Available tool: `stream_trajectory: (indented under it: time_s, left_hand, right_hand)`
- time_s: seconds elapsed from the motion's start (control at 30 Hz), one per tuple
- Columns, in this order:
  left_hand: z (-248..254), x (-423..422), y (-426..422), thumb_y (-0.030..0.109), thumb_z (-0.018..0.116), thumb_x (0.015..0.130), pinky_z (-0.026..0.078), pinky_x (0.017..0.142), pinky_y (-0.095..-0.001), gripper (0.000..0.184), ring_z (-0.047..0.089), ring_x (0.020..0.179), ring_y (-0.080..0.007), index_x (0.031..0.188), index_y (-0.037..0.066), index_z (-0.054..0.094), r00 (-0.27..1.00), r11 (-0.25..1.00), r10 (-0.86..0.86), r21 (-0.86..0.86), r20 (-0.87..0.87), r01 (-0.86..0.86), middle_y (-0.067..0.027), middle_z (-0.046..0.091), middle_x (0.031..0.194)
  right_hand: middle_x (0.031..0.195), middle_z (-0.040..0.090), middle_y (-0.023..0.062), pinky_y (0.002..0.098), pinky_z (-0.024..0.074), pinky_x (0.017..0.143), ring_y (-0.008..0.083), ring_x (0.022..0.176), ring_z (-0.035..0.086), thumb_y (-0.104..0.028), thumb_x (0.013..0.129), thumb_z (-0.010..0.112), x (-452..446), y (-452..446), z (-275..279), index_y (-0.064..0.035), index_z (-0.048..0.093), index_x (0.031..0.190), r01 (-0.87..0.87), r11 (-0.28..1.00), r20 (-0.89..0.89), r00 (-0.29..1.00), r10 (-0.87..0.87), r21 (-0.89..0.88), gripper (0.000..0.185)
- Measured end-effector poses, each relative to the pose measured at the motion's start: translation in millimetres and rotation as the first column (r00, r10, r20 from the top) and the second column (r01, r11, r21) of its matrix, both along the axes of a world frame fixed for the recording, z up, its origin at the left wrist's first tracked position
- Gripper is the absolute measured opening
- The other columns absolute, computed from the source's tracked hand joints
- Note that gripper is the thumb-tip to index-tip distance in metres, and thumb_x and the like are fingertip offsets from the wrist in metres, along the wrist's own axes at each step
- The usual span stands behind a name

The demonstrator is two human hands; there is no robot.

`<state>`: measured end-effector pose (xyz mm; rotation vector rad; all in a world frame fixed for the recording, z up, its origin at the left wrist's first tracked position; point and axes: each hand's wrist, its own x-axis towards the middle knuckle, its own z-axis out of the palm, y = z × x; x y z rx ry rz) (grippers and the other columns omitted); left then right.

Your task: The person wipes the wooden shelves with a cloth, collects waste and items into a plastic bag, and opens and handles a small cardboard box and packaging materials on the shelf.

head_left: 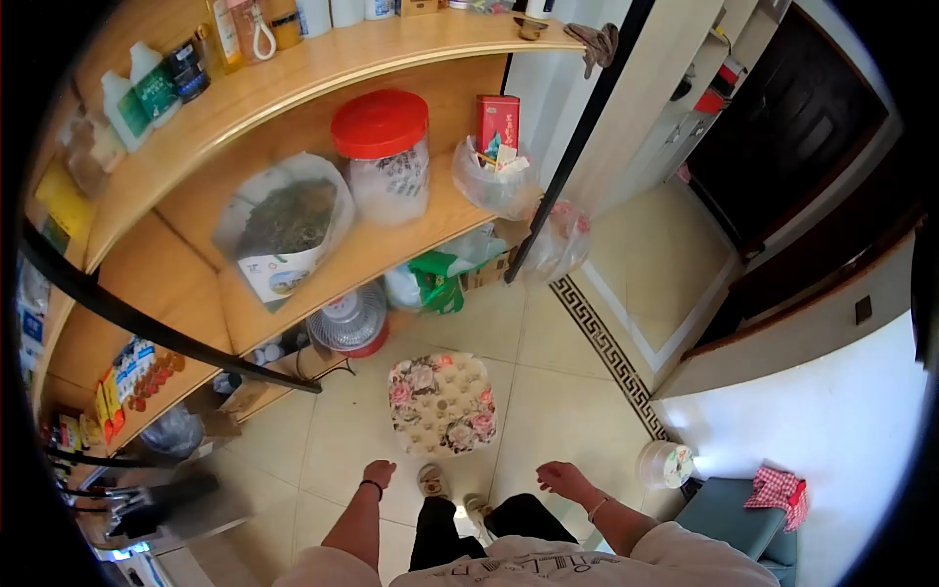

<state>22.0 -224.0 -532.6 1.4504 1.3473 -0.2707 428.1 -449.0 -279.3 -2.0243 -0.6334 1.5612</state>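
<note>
Head view:
- Your left hand (380, 474) hangs over the floor (342, 430), fingers seemingly curled in; can't tell how tightly, too small.
- Your right hand (565, 479) is loosely spread, fingers slightly bent, palm side turned away.
- Floral stool (442, 403) is nearest both hands: ahead of you, between them, apart from each. Tufted seat, pink roses.
- Open white bag (279, 276) is on the shelf (342, 256), well ahead of your left hand, its mouth toward you. Dark leafy stuff (289, 217) inside.
- Big clear jar (389, 188) is just beside that bag, on the right-hand side. Red lid (380, 124) on, whitish contents; can't tell what.
- Clear plastic bag (486, 186) is farther right, ahead between your hands. Small packets in it, red box (499, 122) standing at its back.
- Green bag (436, 286) is below that shelf, contents hidden.
- Round tub (665, 464) is right of your right hand, near the wall, contents unclear.
</note>
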Motion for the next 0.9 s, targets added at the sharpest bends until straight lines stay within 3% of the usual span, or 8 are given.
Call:
stream_trajectory:
  time_s: [0.13, 0.2, 0.3, 0.33, 0.43, 0.7, 0.77, 0.9]
  left_hand:
    - [6, 47, 44, 0.037, 0.054, 0.087, 0.049, 0.083, -0.0392, 0.041, 0.057, 0.102, -0.0274, 0.119, 0.010, 0.056, 0.923, 0.939, -0.247, 0.164, -0.296, 0.304, -0.0076, 0.060, 0.112]
    - [70, 96, 52, 0.043, 0.070, 0.071, 0.038, 0.101, -0.0408, 0.082, 0.044, 0.120, -0.0354, 0.131, -0.003, 0.039, 0.921, 0.941, 0.337, 0.030, -0.197, -0.338, -0.0235, 0.044, 0.131]
    - [-199, 54, 36, 0.044, 0.075, 0.066, 0.033, 0.104, -0.0415, 0.097, 0.035, 0.126, -0.0360, 0.138, -0.001, 0.026, 0.981, 0.928, -0.072, 0.349, -0.180, 0.132, -0.0232, 0.031, 0.140]
    - [-156, 86, 38, 0.043, 0.076, 0.065, 0.031, 0.106, -0.0425, 0.104, 0.030, 0.129, -0.0353, 0.140, 0.002, 0.016, 0.965, 0.996, 0.067, 0.071, -0.252, -0.050, -0.0222, 0.027, 0.141]
    - [47, 178, 37, 0.042, 0.076, 0.064, 0.032, 0.105, -0.0433, 0.105, 0.032, 0.127, -0.0357, 0.140, 0.004, 0.014, 0.734, 0.813, 0.582, 0.227, -0.351, -0.536, -0.0229, 0.032, 0.137]
    - [-13, 189, -46, 0.035, 0.082, 0.056, 0.033, 0.106, -0.0371, 0.118, 0.036, 0.125, -0.0346, 0.138, -0.005, 0.007, 0.773, 0.813, 0.567, 0.044, -0.286, -0.580, -0.0242, 0.031, 0.136]
    - [28, 210, -49, 0.034, 0.083, 0.055, 0.033, 0.106, -0.0371, 0.119, 0.034, 0.126, -0.0350, 0.138, -0.003, 0.005, 0.736, 0.806, 0.516, -0.041, -0.439, -0.590, -0.0243, 0.026, 0.139]
    - [119, 231, -42, 0.033, 0.079, 0.062, 0.038, 0.100, -0.0391, 0.083, 0.047, 0.117, -0.0335, 0.126, -0.004, 0.041, 0.765, 0.772, 0.602, -0.077, -0.229, -0.631, -0.0233, 0.050, 0.122]
  right_hand:
    - [0.087, 0.063, 0.0053, 0.0269, 0.0497, 0.066, 0.0131, 0.072, 0.060, -0.014, 0.090, 0.055, 54, 82, -13, 0.0012, 0.058, 0.107, -0.066, 0.975, 0.087, 0.995, 0.048, 0.213, 0.023]
    - [0.087, 0.061, 0.0046, 0.0258, 0.0488, 0.065, 0.0120, 0.075, 0.059, -0.014, 0.090, 0.054, 96, 141, -6, 0.0003, 0.057, 0.107, -0.046, 0.942, 0.098, 0.995, 0.014, 0.333, 0.022]
    - [0.081, 0.059, 0.0040, 0.0253, 0.0475, 0.060, 0.0111, 0.067, 0.058, -0.019, 0.091, 0.053, 161, 257, 17, 0.0014, 0.057, 0.103, 0.054, 0.935, 0.106, 0.990, -0.097, 0.350, 0.024]
    - [0.077, 0.058, 0.0034, 0.0251, 0.0461, 0.056, 0.0105, 0.063, 0.056, -0.023, 0.091, 0.055, 174, 297, 31, -0.0001, 0.057, 0.097, 0.167, 0.904, 0.072, 0.975, -0.211, 0.394, 0.024]
    - [0.060, 0.054, 0.0030, 0.0245, 0.0408, 0.048, 0.0129, 0.052, 0.051, -0.035, 0.086, 0.059, 240, 406, 31, -0.0013, 0.055, 0.084, 0.228, 0.815, 0.053, 0.952, -0.301, 0.533, 0.034]
    - [0.090, 0.059, 0.0114, 0.0285, 0.0524, 0.053, 0.0221, 0.071, 0.060, -0.032, 0.081, 0.065, 305, 561, 25, -0.0065, 0.053, 0.106, 0.436, 0.851, -0.233, 0.896, -0.378, 0.293, 0.037]
    - [0.100, 0.054, 0.0121, 0.0338, 0.0554, 0.058, 0.0285, 0.077, 0.059, -0.025, 0.082, 0.062, 318, 574, 10, -0.0060, 0.050, 0.108, 0.540, 0.800, -0.637, 0.720, -0.277, 0.263, 0.035]
    - [0.104, 0.052, 0.0166, 0.0404, 0.0572, 0.069, 0.0343, 0.090, 0.057, -0.010, 0.080, 0.055, 328, 591, -11, -0.0042, 0.049, 0.111, 0.577, 0.764, -0.662, 0.697, -0.275, 0.289, 0.032]
